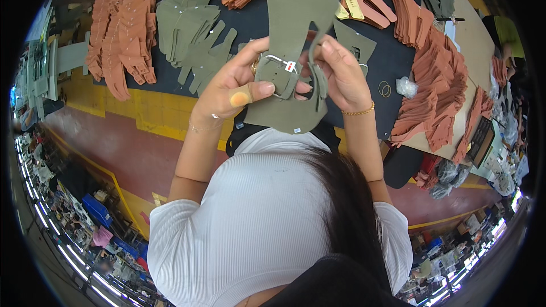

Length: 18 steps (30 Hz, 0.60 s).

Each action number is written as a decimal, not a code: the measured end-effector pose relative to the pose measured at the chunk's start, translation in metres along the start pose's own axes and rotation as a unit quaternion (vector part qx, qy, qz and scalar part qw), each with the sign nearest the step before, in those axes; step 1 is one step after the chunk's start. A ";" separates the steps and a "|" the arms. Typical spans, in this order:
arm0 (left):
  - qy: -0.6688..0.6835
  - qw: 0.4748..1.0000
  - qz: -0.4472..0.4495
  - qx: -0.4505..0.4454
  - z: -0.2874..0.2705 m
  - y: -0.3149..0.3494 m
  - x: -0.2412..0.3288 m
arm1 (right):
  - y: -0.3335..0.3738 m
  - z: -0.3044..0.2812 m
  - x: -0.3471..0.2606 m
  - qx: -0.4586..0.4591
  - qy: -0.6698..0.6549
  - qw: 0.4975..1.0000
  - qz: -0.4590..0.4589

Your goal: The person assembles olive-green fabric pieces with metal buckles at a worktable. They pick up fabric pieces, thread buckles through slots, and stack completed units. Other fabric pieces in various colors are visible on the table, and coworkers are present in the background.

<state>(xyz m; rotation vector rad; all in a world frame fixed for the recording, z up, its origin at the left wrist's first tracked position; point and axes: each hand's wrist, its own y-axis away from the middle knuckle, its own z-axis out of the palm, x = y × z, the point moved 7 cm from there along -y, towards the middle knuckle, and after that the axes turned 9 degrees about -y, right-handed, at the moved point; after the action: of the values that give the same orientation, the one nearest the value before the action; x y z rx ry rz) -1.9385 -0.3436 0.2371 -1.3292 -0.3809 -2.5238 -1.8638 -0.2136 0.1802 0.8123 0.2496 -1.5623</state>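
Left fingers closed on the olive piece at its buckle, presumably steadying it — right fingers pinch the narrow strap, seemingly to guide it.

Bright, even light covers the dark worktop and the white ribbed T-shirt, with only soft shadows. Tube lights glare near the lower rim. The hands look sharp; distant surroundings blur, bending into black fisheye edges.
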 end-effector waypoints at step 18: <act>-0.151 0.976 -0.118 0.101 -0.028 0.005 -0.041 | 0.021 -0.041 -0.011 0.161 0.166 0.964 -0.129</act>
<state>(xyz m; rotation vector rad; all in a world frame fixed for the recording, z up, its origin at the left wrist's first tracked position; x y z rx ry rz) -1.9355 -0.3536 0.1879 -1.6704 -0.8820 -2.3790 -1.8306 -0.1846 0.1633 1.3454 0.3607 -1.7294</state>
